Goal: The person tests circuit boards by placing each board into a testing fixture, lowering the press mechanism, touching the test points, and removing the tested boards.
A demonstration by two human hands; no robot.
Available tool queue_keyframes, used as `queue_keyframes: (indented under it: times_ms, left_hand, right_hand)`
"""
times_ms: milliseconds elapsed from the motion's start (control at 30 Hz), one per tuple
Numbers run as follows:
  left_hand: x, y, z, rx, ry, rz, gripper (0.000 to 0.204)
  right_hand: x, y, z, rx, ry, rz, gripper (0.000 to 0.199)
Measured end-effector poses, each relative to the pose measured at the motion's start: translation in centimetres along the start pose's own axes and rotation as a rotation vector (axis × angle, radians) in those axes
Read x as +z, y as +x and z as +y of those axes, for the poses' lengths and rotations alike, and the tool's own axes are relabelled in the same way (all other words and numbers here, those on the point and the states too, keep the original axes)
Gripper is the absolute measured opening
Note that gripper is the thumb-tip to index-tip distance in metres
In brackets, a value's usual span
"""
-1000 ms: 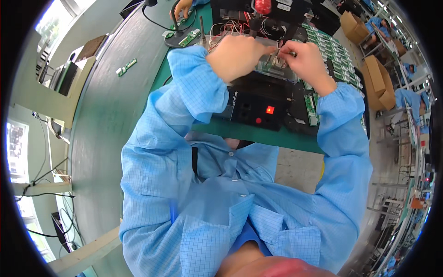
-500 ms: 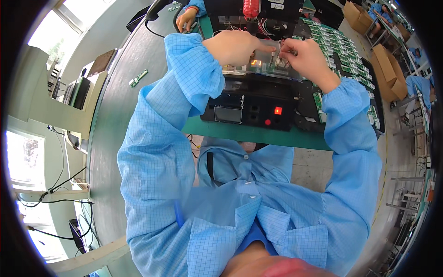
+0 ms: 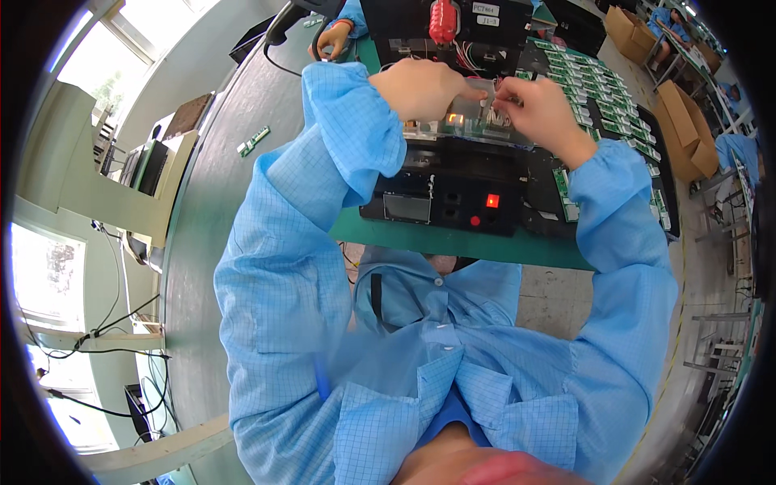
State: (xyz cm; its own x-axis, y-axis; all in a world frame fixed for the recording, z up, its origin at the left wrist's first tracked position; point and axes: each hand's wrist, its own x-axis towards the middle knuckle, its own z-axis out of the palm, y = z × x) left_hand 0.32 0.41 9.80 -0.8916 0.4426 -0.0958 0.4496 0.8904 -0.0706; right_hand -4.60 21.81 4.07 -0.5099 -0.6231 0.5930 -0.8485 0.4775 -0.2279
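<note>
A black test fixture (image 3: 440, 174) with a clear plastic plate (image 3: 461, 133) on top stands on the bench before me. My left hand (image 3: 420, 89) reaches over the plate, index finger stretched to the right toward the small parts there; its other fingers are mostly hidden. My right hand (image 3: 537, 113) faces it from the right, thumb and fingertips pinched together beside some small pale parts (image 3: 491, 117). What lies in the pinch is too small to make out. A lit orange display (image 3: 455, 119) glows beneath the plate.
Rows of green circuit boards (image 3: 602, 97) lie to the right on a black mat. A single board (image 3: 254, 141) rests on the green bench (image 3: 218, 194) at left. A red toggle clamp handle (image 3: 443, 23) rises behind the fixture. Another person's hand (image 3: 331, 40) is at far left, near a black cable.
The whole view has shifted slightly, so the scene sits a little lower and farther right. Both hands stay over the clear plate, with barely any change in pose.
</note>
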Motion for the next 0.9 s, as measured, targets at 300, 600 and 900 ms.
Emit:
queue_keyframes:
  times_ms: [300, 600, 900]
  left_hand:
    - [0.0, 0.3, -0.1, -0.016, -0.012, -0.006, 0.075]
    - [0.3, 0.6, -0.5, 0.019, -0.046, 0.025, 0.066]
    - [4.8, -1.8, 6.5, 0.033, -0.142, 0.670, 0.045]
  right_hand:
    - [-0.1, 0.2, 0.5, 0.001, -0.021, -0.041, 0.011]
    - [-0.2, 0.2, 0.4, 0.030, 0.012, -0.029, 0.011]
    - [-3.1, 1.8, -0.7, 0.123, 0.117, 0.045, 0.015]
